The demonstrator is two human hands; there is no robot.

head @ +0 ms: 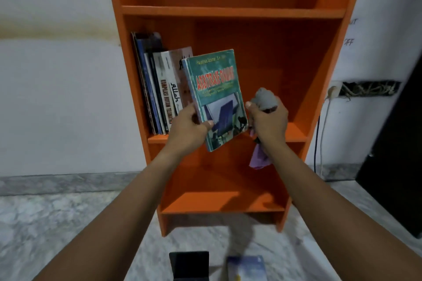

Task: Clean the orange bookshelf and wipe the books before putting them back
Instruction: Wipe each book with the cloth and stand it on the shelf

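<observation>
The orange bookshelf (pixel 230 12) stands against a white wall. Several books (pixel 159 89) lean at the left end of its middle shelf. My left hand (pixel 188 126) grips a green book (pixel 217 89) with red title lettering by its lower left edge, holding it upright in front of the middle shelf, just right of the leaning books. My right hand (pixel 268 118) is closed around a bunched grey and purple cloth (pixel 265 98), right beside the book's right edge. A purple tail of the cloth hangs below the fist.
The top and bottom shelves hold nothing. On the marble floor at the bottom edge lie a black book (pixel 189 264) and a blue book (pixel 246 267). A dark cabinet (pixel 395 166) stands at the right. A wall socket with cables (pixel 333 91) sits right of the shelf.
</observation>
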